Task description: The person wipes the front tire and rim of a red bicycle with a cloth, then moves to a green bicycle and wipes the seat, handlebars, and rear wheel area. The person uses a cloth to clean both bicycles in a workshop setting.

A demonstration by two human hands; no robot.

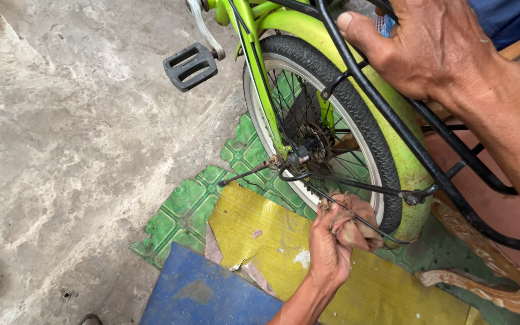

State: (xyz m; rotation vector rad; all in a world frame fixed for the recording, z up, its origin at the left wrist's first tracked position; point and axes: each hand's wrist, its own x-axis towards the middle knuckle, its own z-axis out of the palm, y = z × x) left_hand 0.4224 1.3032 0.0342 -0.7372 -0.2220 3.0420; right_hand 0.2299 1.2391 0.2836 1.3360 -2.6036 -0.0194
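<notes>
The green bicycle's rear wheel stood right of centre. The right hand clamped the black rack, steadying it; the left hand, nearer, gripped a rag against the thin stay. Short, firm strokes seemed best.

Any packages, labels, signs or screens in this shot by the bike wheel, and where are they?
No labels, signs or screens show.
Nearest to packaging: a flattened yellow card sheet on the ground under the left hand, which grips a rag.
A blue flat sheet overlaps its lower left corner.
</notes>
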